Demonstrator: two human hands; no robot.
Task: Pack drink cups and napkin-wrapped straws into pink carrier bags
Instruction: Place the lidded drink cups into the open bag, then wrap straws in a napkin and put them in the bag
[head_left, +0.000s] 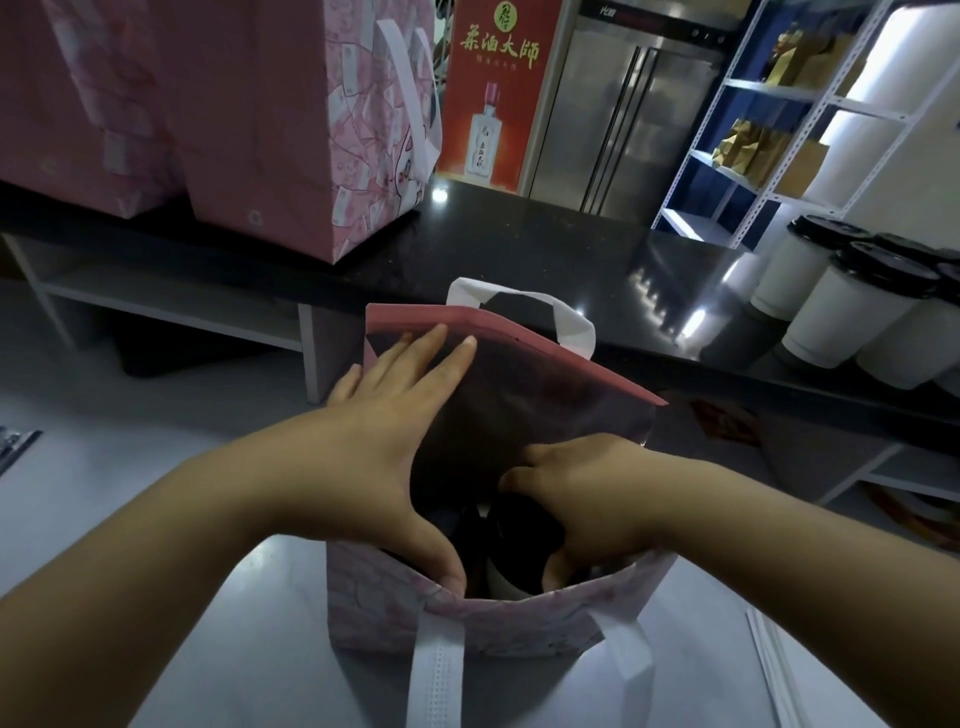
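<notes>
A pink carrier bag (395, 613) with white handles stands open on the grey counter in front of me. My left hand (384, 431) holds the bag's left wall apart, fingers straight against the inside and thumb at the near rim. Inside the bag my right hand (576, 499) grips a white cup with a black lid (519, 535) from above, fingers curled round the lid. Several more white cups with black lids (852, 306) stand on the black counter at the right. Thin white straws (779, 670) lie at the lower right edge.
Large pink bags (270, 119) stand on the black counter (545, 249) at the back left. A red poster (493, 88), a steel fridge and blue-and-white shelves (779, 130) with brown packets are behind. The grey counter (104, 493) lies low beneath the bag.
</notes>
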